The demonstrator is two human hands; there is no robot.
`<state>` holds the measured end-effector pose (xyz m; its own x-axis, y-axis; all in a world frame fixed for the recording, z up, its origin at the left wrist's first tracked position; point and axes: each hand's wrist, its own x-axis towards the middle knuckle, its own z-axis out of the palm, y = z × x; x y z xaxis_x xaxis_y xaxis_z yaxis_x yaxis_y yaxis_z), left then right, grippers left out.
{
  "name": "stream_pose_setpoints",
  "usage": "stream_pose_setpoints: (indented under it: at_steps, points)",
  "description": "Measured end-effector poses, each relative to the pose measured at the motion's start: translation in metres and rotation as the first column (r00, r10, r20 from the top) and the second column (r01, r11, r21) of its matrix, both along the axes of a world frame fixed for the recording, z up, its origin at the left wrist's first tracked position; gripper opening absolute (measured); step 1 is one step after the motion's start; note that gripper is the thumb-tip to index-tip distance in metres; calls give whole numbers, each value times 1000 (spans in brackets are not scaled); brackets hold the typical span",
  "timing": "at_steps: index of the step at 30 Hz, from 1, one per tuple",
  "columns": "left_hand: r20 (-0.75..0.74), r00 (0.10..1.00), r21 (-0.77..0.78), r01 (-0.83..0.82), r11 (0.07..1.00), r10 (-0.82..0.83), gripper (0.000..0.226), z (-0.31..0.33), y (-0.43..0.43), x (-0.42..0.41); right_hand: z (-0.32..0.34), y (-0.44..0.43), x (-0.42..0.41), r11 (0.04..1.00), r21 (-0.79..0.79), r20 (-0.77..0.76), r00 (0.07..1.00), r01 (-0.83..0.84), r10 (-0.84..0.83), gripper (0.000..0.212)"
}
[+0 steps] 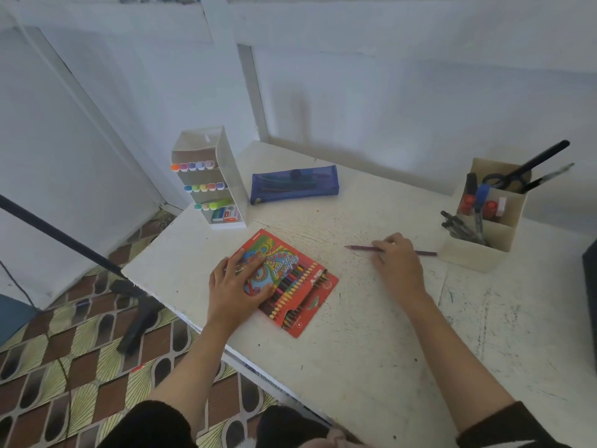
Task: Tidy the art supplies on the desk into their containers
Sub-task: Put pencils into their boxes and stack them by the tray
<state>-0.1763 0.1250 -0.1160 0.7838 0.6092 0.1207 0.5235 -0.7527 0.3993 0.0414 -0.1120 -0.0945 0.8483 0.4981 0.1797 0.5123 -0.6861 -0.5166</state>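
Head view: the left hand lies flat, fingers spread straight, on a red pencil box near the desk's left edge. The box's patterned front shows a row of coloured pencils. The right hand curls its fingers onto a slim purple pencil, which lies flat, point leftward, just beside the beige organizer at the right edge.

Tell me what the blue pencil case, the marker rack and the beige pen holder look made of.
Blue pencil case: likely thin mesh or translucent fabric, matte; its contents show through the side. Marker rack: rigid plastic, white shelves with a clear, glossy see-through side panel. Beige pen holder: probably matte opaque plastic, with stiff straight dividers.
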Motion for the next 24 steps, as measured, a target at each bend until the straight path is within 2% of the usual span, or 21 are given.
stream_pose_setpoints:
  at_steps: [4, 7, 9, 12, 15, 18, 21, 24]
  points:
    - [11, 1000, -5, 1, 1000, -1, 73, 0, 0, -1, 2, -3, 3, 1000, 21, 5, 1000, -22, 22, 14]
    - [10, 1000, 0, 4, 1000, -4, 72, -1, 0, -1, 8, -1, 0, 990, 101, 14, 995, -96, 95, 8]
    - [9, 1000, -4, 6, 1000, -6, 72, -1, 1, -1, 21, 1, -6, 969, 212, 17, 992, -126, 125, 9]
    - [15, 1000, 6, -1, 1000, 1, 73, 1, 0, 0, 49, 4, -21, 877, 468, -14, 991, -111, 133, 10]
    - [13, 1000, 12, -18, 1000, 18, 74, 4, -3, 1, 70, 1, -33, 771, 635, -103, 985, -44, 140, 12]
    - [11, 1000, 41, -29, 999, 29, 70, 4, -5, 0, 69, -5, -44, 616, 779, -311, 925, 117, 217, 16]
    - [15, 999, 78, -30, 997, 29, 68, 3, -5, 0, 50, -11, -52, 558, 777, -466, 863, 292, 197, 20]
    - [11, 999, 90, -30, 995, 30, 68, 2, -5, 0, 33, -13, -60, 514, 742, -582, 794, 431, 174, 12]
